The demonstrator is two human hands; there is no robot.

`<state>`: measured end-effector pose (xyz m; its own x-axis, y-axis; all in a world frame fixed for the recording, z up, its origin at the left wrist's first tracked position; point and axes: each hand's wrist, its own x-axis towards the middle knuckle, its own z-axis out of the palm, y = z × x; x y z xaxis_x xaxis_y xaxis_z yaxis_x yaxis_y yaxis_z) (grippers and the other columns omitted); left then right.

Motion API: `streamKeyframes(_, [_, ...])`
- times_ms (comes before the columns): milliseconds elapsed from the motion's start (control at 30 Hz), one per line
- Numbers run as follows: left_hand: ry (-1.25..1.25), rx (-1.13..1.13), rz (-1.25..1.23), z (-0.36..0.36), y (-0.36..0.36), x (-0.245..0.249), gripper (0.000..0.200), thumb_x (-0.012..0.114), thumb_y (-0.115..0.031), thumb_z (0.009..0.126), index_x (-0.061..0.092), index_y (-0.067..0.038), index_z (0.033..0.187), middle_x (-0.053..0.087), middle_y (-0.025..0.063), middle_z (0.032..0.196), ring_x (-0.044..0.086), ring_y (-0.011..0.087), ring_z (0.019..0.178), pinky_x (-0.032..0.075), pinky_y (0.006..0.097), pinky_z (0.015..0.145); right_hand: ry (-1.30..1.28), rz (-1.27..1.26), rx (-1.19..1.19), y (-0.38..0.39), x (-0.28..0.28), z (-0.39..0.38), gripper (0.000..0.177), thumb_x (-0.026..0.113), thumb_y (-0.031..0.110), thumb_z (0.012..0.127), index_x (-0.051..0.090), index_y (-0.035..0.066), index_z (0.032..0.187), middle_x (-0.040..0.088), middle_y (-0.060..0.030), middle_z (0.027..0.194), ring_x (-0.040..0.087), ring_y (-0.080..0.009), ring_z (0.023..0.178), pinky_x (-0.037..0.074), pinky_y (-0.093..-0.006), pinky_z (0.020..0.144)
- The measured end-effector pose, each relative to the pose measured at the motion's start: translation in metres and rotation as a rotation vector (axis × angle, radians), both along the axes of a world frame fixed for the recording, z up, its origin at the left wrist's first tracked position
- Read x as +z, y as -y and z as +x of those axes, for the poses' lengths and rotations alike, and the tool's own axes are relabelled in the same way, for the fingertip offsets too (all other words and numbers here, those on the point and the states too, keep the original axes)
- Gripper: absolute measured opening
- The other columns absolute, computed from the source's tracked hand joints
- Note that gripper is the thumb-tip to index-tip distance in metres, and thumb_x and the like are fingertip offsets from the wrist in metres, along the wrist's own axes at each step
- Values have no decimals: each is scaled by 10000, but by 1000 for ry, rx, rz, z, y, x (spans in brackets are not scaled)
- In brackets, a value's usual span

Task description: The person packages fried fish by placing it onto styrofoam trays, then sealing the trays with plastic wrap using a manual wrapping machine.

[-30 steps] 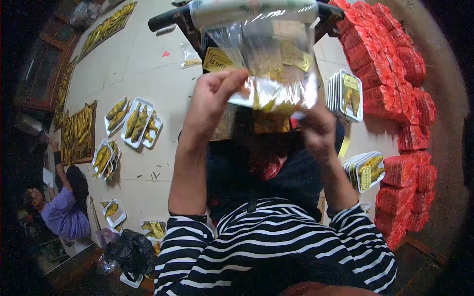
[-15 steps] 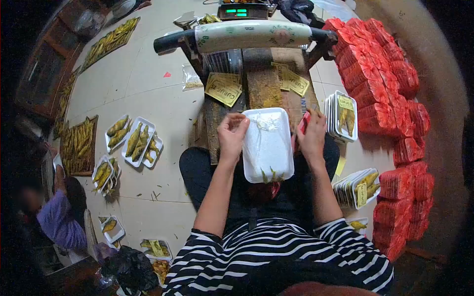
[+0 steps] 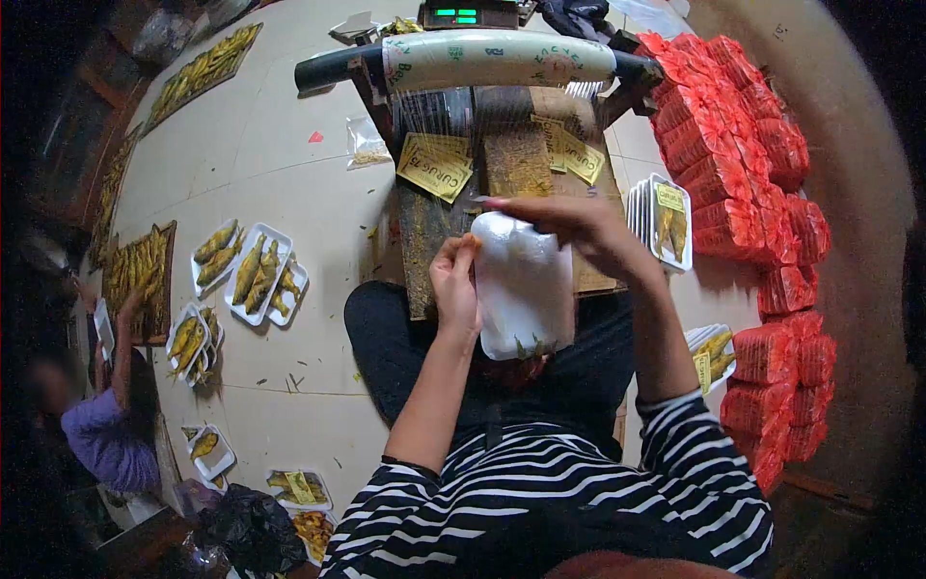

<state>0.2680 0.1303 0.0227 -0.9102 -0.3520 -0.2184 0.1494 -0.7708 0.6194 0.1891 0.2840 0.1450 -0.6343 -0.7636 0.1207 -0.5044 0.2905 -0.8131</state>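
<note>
Left forearm (image 3: 424,391): bare, slanting forward and inward | left hand (image 3: 455,282): fingers curled, thumb drawn in — a pinch, seen from here | right forearm (image 3: 656,309): angled sharply inward | right hand (image 3: 584,224): crossed leftward, farther from the chest than the left — fingers stretched, outline blurred

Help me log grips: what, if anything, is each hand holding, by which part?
Left hand: the white tray, by its left edge near the top. Right hand: blurred; I cannot tell.
</note>
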Motion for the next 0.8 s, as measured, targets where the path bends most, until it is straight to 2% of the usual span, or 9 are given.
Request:
streamKeyframes(100, [-35,79,-123,2,-10,9,93,495,-159,885,531,-82,849,591,12,842,567,97,721,471,243,689,-515,404,2,40,4,10,410,439,138,835,488,304,1207,569,-98,885,579,-267,836,469,-383,662])
streamKeyframes(200, [5,46,14,5,-4,5,141,474,-149,896,477,-99,765,529,-4,760,520,81,700,445,239,676,-522,578,-25,-2,15,0,389,444,143,832,513,276,1192,584,-96,899,592,-258,798,468,-373,651])
streamKeyframes(333, [87,104,146,2,-4,2,168,449,-168,908,459,-108,752,504,-9,746,507,80,709,441,238,677,-226,917,-358,-101,49,-2,356,451,111,822,578,237,1129,610,-131,861,599,-236,736,461,-343,646])
streamKeyframes(400, [51,122,121,-2,-5,-7,153,436,-181,912,470,-106,784,511,-6,773,511,88,744,438,247,711,-42,575,-462,-127,1,-3,414,448,45,805,552,225,1162,610,-139,835,585,-238,717,450,-318,667])
streamKeyframes(500, [-11,128,177,-6,-6,-20,109,436,-179,909,496,-107,853,528,-5,798,516,95,779,432,257,748,-44,206,-553,-85,-57,19,571,500,-89,685,526,181,1187,546,-155,1074,555,-252,896,424,-281,830])
streamKeyframes(600, [91,182,230,-6,-7,-15,106,431,-175,910,506,-101,894,541,-2,831,525,105,803,429,256,763,-474,106,-670,-64,-101,18,338,526,36,791,559,111,1118,487,-138,1152,485,-291,962,366,-334,880])
streamKeyframes(667, [50,163,240,-6,-5,-23,114,430,-177,911,507,-93,901,545,0,857,529,111,812,432,256,764,-382,14,-692,-52,-95,15,201,533,104,814,600,62,999,519,-131,1070,480,-260,938,355,-319,850])
streamKeyframes(767, [33,82,156,-3,-5,-25,110,426,-162,908,496,-82,936,549,14,901,532,114,816,439,261,759,154,-247,-656,-46,-98,-1,159,550,164,808,617,36,874,543,-113,982,486,-244,926,364,-315,818])
streamKeyframes(800, [31,54,109,-3,-3,-23,111,424,-154,906,490,-78,951,549,21,916,532,114,815,442,264,756,-59,-154,-528,-38,-88,-7,154,568,169,792,615,38,857,542,-103,952,491,-246,902,371,-321,808])
